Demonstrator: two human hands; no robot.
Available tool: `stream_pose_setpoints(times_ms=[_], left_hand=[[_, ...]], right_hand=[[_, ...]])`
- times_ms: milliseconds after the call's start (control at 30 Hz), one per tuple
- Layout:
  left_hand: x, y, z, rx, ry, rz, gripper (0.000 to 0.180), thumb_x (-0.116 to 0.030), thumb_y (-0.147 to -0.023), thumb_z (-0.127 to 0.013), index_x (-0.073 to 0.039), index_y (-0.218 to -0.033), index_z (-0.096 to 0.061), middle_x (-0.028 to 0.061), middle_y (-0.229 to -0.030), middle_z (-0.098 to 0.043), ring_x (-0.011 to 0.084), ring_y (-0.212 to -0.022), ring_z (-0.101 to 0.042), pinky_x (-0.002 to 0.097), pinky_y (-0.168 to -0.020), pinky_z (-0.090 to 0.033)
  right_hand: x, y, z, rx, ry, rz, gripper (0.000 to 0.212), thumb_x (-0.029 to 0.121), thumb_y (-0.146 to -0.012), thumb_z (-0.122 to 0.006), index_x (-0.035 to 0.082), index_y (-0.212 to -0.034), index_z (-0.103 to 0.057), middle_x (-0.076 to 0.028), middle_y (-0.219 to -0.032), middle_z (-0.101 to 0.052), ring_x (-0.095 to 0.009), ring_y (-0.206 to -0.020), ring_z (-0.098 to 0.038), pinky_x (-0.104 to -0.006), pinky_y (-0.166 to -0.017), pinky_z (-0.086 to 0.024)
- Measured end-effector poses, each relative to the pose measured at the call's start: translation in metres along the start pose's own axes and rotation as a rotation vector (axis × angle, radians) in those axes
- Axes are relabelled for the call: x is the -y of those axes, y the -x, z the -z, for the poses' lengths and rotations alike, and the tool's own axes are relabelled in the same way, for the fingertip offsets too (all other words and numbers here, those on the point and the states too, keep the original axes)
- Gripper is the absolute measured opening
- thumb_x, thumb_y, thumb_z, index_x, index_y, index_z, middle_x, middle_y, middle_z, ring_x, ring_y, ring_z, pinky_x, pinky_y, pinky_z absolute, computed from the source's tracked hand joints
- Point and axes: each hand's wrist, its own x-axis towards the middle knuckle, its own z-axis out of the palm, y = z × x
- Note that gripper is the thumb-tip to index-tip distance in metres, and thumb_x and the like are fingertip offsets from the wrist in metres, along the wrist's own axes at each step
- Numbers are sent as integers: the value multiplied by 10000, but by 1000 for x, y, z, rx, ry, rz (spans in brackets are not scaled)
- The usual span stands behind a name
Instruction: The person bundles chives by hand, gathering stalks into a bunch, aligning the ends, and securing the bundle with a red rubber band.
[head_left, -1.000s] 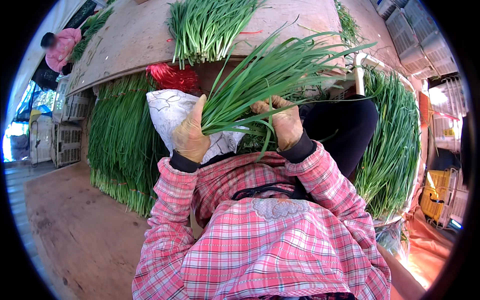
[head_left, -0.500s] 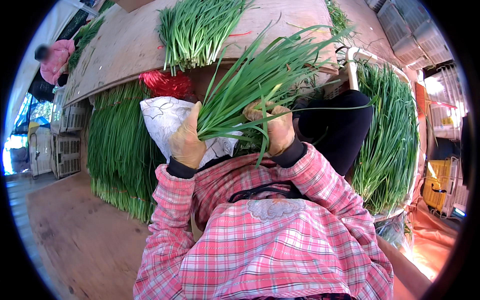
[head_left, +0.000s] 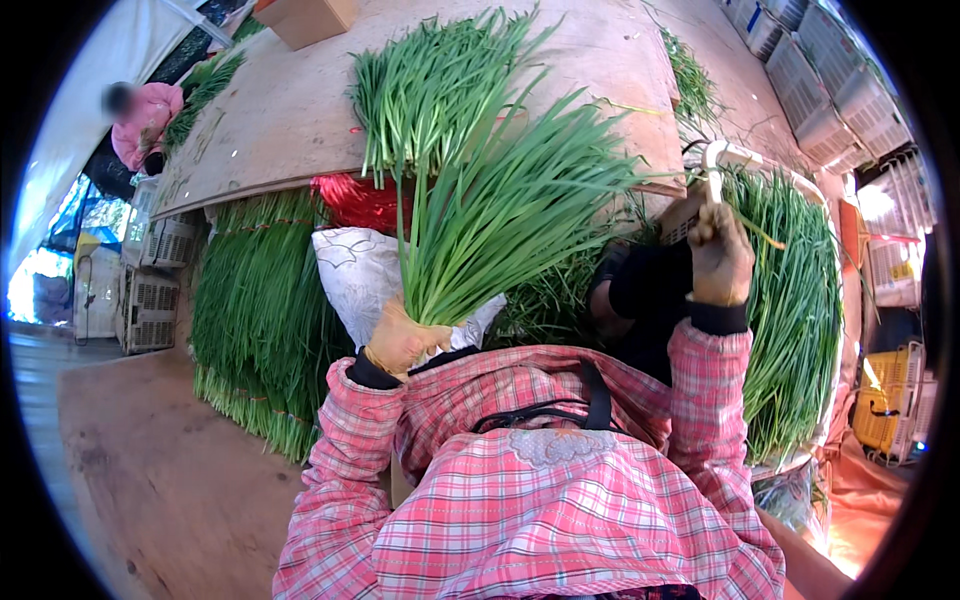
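Observation:
My gloved left hand (head_left: pixel 402 335) is closed round the lower ends of a bunch of garlic chives (head_left: pixel 500 220), whose long flat leaves fan up and to the right over my lap. Away to the right, my gloved right hand (head_left: pixel 722 258) is raised with its fingers curled together. A thin yellowed chive leaf (head_left: pixel 760 233) sticks out from those fingers. Beneath the left hand lies a white cloth (head_left: pixel 350 275) with dark line patterns. On the board beyond sits a loose pile of garlic chives (head_left: pixel 430 95).
Tied chives (head_left: pixel 265 300) stand stacked at my left. A white-rimmed crate (head_left: pixel 835 370) full of chives is at my right. Red ties (head_left: pixel 360 200) lie under the edge of the wooden board (head_left: pixel 290 120). A person in pink (head_left: pixel 147 125) sits far left, with plastic crates (head_left: pixel 815 90) far right.
My right hand has left the bunch and swung right toward the crate, carrying a yellowed leaf. The left hand still grips the bunch, now more upright and fanned out.

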Motion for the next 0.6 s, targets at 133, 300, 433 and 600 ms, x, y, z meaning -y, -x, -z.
stream_pose_setpoints(times_ms=[133, 300, 433, 600], left_hand=[[-2, -2, 0, 15, 122, 45, 241, 7, -647, -660, 39, -885, -637, 84, -773, -662, 118, -535, -570, 223, -442, -430], [-4, 4, -3, 43, 283, 62, 364, 47, -639, -632, 39, -1002, -600, 121, -809, -653, 137, -573, -566, 241, -461, -436], [1, 8, -7, 91, 397, 56, 362, 19, -685, -660, 60, -1034, -575, 151, -829, -637, 153, -577, -567, 243, -484, -438], [3, 9, -12, 140, 370, 86, 329, 3, -701, -639, 45, -1022, -581, 129, -817, -636, 149, -578, -572, 244, -502, -441]], right_hand=[[-8, 39, -6, 124, 784, -250, 232, 155, -913, -505, -52, -908, -609, -56, -730, -605, -106, -572, -511, -225, -533, -408], [-63, 80, -4, 549, 1086, -619, 221, 192, -838, -654, -20, -898, -669, -98, -675, -630, -157, -615, -594, -299, -579, -474], [-74, 78, -40, 663, 1081, -584, 297, 239, -820, -692, -41, -912, -660, -100, -732, -661, -158, -683, -619, -310, -634, -492], [-101, 75, -82, 569, 672, -546, 297, 227, -858, -670, -46, -967, -630, -39, -803, -638, -86, -738, -549, -244, -681, -471]])
